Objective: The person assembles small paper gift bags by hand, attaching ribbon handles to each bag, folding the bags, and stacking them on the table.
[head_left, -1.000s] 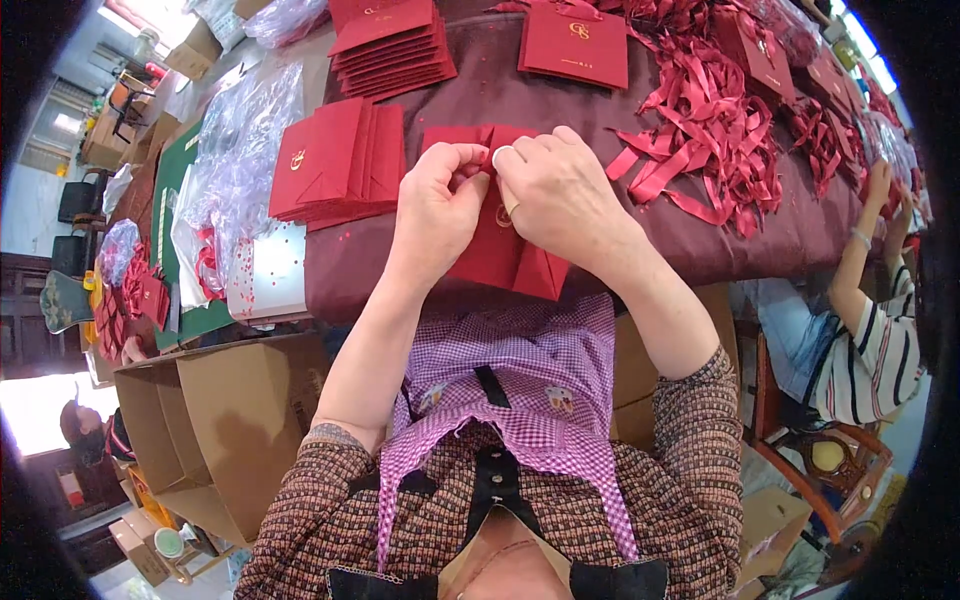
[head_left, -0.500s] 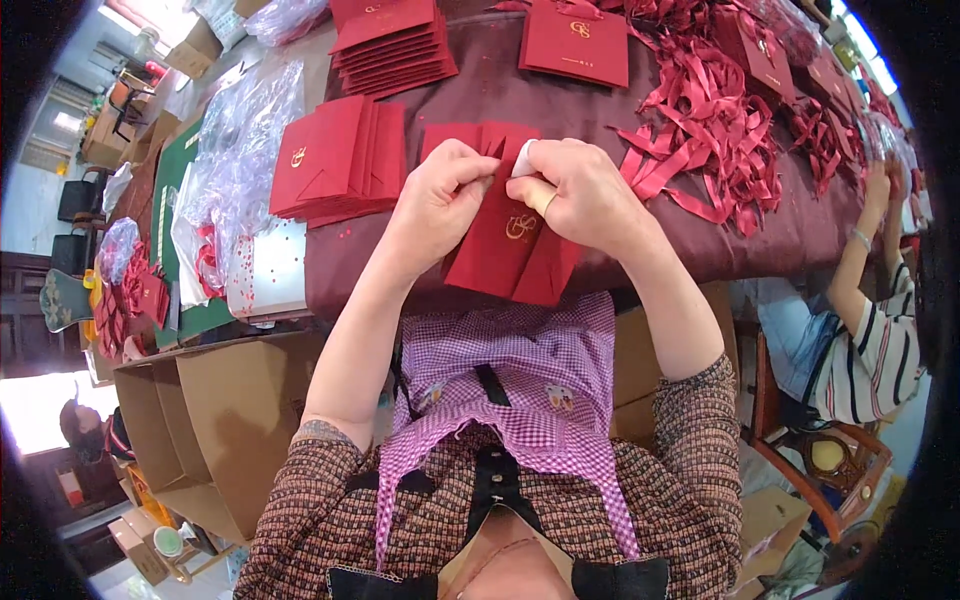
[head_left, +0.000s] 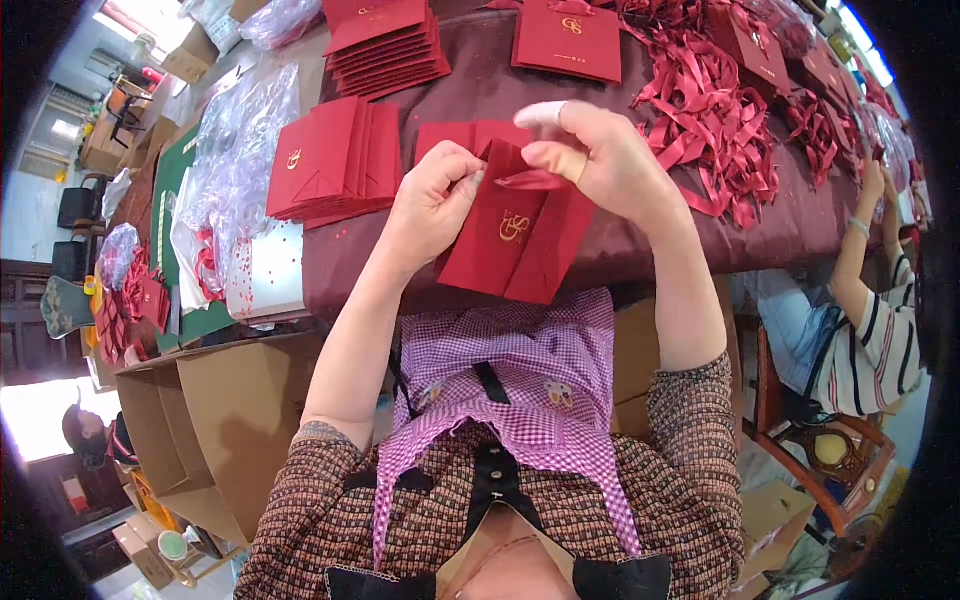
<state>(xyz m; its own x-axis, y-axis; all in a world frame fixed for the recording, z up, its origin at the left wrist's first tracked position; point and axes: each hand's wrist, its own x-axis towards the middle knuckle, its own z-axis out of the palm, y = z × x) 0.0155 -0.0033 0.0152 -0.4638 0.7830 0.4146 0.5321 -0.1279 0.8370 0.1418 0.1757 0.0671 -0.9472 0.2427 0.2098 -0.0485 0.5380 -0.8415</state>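
Note:
A red paper gift bag with a gold emblem is held at the table's near edge, its mouth upward and slightly spread. My left hand pinches the left side of its top edge. A piece of red ribbon shows at the bag's mouth. Just above and right of it is my right hand, index finger and thumb apart, with a white cover on the index finger and a tan one on the thumb. The other fingers are hidden behind them. More red paper lies flat behind the bag.
A stack of red bags stands left of my hands, another stack farther back. One bag lies at the back. Loose red ribbons heap up to the right. An open cardboard box sits lower left; a co-worker's arm reaches in at right.
My right hand has lifted off the bag's top edge and moved up and right, its fingers spreading. The ribbon at the mouth has come into sight. My left hand keeps its pinch.

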